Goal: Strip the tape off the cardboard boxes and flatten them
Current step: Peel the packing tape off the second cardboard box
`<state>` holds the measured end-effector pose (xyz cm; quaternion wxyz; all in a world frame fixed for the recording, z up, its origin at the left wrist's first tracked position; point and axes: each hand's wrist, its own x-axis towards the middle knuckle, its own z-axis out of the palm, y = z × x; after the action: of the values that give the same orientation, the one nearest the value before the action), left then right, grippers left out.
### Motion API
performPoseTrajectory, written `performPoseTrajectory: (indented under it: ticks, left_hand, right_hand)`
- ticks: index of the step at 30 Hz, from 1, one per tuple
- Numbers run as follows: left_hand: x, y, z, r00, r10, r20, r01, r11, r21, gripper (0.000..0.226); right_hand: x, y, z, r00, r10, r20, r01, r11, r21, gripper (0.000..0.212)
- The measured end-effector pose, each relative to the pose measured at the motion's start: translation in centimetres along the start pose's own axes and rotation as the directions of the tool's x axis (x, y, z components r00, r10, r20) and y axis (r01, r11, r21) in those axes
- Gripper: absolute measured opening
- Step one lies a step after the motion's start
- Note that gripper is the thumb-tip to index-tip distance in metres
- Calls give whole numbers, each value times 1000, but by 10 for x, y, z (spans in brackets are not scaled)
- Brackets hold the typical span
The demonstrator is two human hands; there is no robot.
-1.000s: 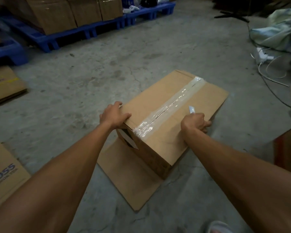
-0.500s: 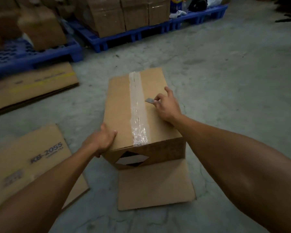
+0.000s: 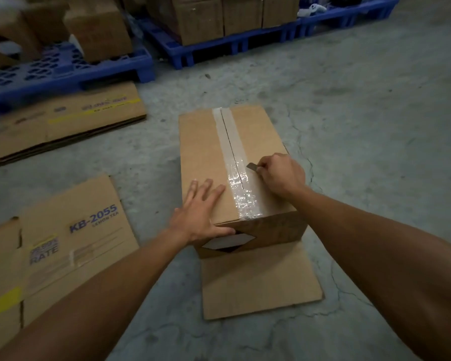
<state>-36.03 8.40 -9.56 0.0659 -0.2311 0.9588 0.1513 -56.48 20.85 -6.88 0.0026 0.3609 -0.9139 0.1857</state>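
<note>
So, sealed cardboard box [image 3: 206, 162] sitting on the concrete floor [image 3: 362, 100], straight ahead, long axis running directly away from the body. Clear tape strip [image 3: 232, 152] laid down the middle seam along that same axis, crinkled at the near end, smoother further out, not yet cut from the looks of it.

Left hand [image 3: 198, 214] spread flat, fingers straight, pressing the near left part of the top, thumb hooked over the near edge. Right hand [image 3: 281, 175] curled around a small blade [image 3: 251, 166], tip poking left and sitting just beside the right edge of the tape, roughly mid-length. Can't tell whether the tip is actually touching the cardboard.

Right hand clearly the closer one to the seam, so probably the cutting hand. Guessing a short nudge left onto the seam, then a pull along the length of the box.

One bottom flap [image 3: 258, 282] splayed out flat toward the body. Flattened KB-2055 carton [image 3: 76, 238] off to the left, more flat cardboard [image 3: 63, 123] beyond it, blue pallets [image 3: 219, 50] with stacked boxes at the back.
</note>
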Motion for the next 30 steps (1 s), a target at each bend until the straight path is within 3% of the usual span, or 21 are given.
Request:
performPoseTrajectory:
  ticks: [3, 8, 13, 21, 30]
  left_hand:
    - [9, 23, 5, 996, -29, -83, 29, 1000, -8, 115]
    - [26, 56, 4, 994, -56, -91, 54, 998, -27, 115]
    - [39, 70, 9, 990, -80, -112, 78, 997, -21, 116]
    - [48, 73, 14, 991, -86, -102, 86, 996, 0, 118]
    - [64, 81, 5, 990, -101, -101, 100, 995, -14, 116]
  right_hand:
    - [10, -7, -1, 999, 40, -5, -40, 998, 45, 25]
    - [25, -17, 4, 993, 118, -30, -115, 990, 75, 22]
    - [32, -23, 8, 993, 64, -97, -76, 989, -127, 24]
    - [27, -28, 2, 999, -31, -25, 21, 939, -342, 29]
    - [-11, -2, -24, 999, 46, -3, -45, 962, -270, 17]
